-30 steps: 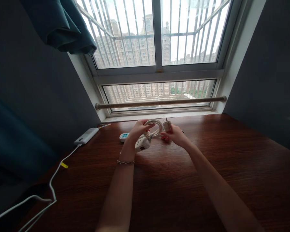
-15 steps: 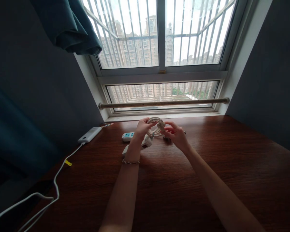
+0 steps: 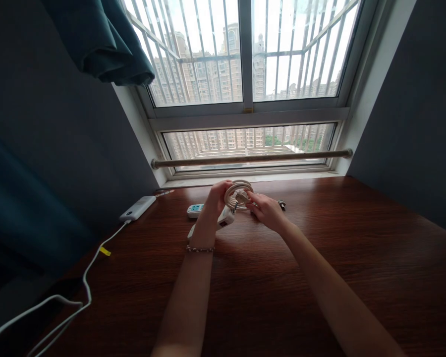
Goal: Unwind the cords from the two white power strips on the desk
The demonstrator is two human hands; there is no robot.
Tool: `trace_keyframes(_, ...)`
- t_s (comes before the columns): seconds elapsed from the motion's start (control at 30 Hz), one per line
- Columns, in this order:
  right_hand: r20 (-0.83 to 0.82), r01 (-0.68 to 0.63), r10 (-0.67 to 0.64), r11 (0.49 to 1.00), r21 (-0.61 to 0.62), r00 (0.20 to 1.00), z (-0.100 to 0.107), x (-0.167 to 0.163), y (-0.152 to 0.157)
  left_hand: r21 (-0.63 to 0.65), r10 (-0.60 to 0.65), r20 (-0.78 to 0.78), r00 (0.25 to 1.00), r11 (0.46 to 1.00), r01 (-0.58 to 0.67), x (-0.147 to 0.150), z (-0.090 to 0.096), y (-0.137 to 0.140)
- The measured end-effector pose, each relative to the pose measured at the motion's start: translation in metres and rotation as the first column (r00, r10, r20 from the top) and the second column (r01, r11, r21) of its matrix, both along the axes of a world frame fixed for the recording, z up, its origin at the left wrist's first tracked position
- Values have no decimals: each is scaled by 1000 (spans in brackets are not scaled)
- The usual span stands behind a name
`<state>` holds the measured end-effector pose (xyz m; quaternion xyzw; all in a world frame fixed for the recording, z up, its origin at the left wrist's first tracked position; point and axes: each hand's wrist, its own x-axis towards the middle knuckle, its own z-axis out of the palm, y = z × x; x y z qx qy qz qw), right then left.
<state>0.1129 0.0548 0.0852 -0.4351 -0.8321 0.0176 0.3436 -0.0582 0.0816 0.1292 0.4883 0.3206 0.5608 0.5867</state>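
Observation:
A white cable coil is held upright over the far middle of the brown wooden table. My left hand grips the coil's left side. My right hand pinches the cable's plug end at the centre of the coil. A white power strip body hangs from the cable below my left hand, its lower end resting near the table.
A second white power strip with a blue face lies behind my left hand. A white device sits at the back left, its white cord trailing off the table's left edge. A small dark object lies beyond my right hand. The window sill runs along the far edge.
My right hand has moved left, carrying the plug end into the middle of the coil. The coil has closed into a tighter ring in my left hand.

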Motion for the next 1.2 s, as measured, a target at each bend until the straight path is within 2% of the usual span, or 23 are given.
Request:
trace_keyframes(0.13, 6, 128, -128, 992, -22, 992, -2, -4, 0, 60, 13, -116, 993, 998, -6, 11, -5, 0)
trace_keyframes(0.27, -164, 173, -180, 983, -59, 970, -11, -10, -1, 189, 102, -310, 945, 981, -44, 20, -8, -2)
trace_keyframes(0.37, -308, 238, -231, 971, -16, 923, -17, -8, 0, 243, 122, -366, 923, 970, -33, 23, -6, -4)
trace_keyframes(0.47, -405, 369, -323, 929, 37, 855, -18, -3, 2, 252, 113, -403, 908, 968, -8, 24, -4, -8)
trace_keyframes(0.53, -463, 391, -316, 917, 75, 828, -17, 0, 4, 256, 96, -411, 906, 967, 13, 25, -3, -10)
trace_keyframes(0.63, -494, 307, -223, 947, 95, 840, -15, 0, 5, 270, 61, -435, 898, 961, 65, 28, -3, -13)
trace_keyframes(0.7, -467, 234, -187, 971, 43, 864, -15, 0, 5, 276, 32, -472, 881, 955, 114, 30, -4, -14)
trace_keyframes(0.83, -477, 200, -216, 976, -84, 852, -14, 4, 9, 265, 17, -511, 859, 954, 138, 32, -5, -16)
trace_keyframes(0.9, -493, 85, -148, 985, -147, 857, -14, 7, 13, 250, 15, -515, 857, 959, 133, 33, -6, -15)
trace_keyframes(0.97, -529, -118, -25, 965, -235, 848, -14, 10, 17, 234, 7, -525, 851, 963, 136, 33, -6, -14)
trace_keyframes(1.0, -567, -210, 16, 937, -278, 823, -14, 10, 19, 227, 0, -536, 844, 963, 144, 32, -6, -14)
trace_keyframes(1.07, -676, -323, 11, 884, -338, 737, -15, 9, 20, 217, -29, -566, 824, 959, 182, 25, -5, -11)
trace_keyframes(1.2, -874, -447, -129, 819, -361, 469, -18, 4, 19, 232, -19, -644, 765, 948, 218, 0, -7, -3)
